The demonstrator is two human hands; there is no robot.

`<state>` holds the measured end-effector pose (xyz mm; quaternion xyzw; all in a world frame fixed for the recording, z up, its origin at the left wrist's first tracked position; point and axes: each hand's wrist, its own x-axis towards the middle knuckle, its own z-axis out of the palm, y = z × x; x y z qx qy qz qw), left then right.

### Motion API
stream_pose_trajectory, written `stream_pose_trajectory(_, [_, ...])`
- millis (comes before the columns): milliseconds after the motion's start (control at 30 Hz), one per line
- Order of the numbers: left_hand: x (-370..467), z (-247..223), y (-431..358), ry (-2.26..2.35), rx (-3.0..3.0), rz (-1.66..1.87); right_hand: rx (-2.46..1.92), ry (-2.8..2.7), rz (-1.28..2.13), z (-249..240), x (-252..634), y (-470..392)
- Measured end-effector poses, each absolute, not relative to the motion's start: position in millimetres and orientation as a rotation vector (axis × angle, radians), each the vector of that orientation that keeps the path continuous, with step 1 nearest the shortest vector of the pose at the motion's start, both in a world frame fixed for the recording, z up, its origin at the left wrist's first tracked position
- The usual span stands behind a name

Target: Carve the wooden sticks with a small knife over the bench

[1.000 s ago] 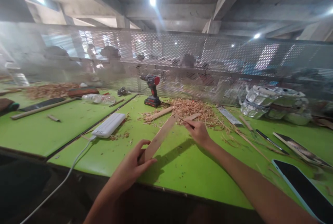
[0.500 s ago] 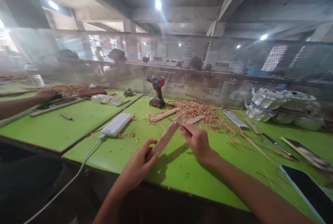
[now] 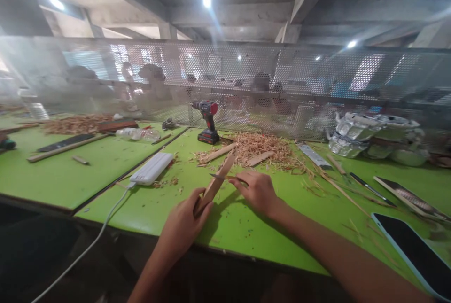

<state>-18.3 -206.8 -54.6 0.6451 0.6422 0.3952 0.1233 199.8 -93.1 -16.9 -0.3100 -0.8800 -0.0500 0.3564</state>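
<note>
My left hand is closed around the near end of a flat wooden strip, which points up and away over the green table. In my right hand is a small carving knife, its handle pinched by thumb and fingers. The blade lies across the strip about halfway along, just beyond my left fingers. Part of the knife handle is hidden by my right hand.
Behind the strip lies a heap of wood shavings, with a cordless drill at its left. A white power bank with a cable sits left. To the right are a phone, a dark pen-like tool and foil-wrapped bundles.
My right hand has drawn the knife down the strip from its far end towards my left hand. The strip has turned on edge somewhat. Another person's hand at the far left has left the view.
</note>
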Motion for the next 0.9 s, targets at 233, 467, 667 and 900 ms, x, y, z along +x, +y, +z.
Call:
stream_pose_trajectory(233, [-21,-61,-205,1.897,1.898,1.226,-0.891,-2.126,-0.035,-14,220,-63])
stream_pose_trajectory(467, [-19,-53,-211,1.851,1.944,1.238,-0.811,-2.260,0.042,-20,199,-94])
stream_pose_trajectory(667, [-20,-52,-212,1.844,1.978,1.150,-0.942,-2.203,-0.124,-11,208,-83])
stream_pose_trajectory(900, [-21,-54,-210,1.809,1.993,1.124,-0.828,-2.350,0.022,-13,206,-86])
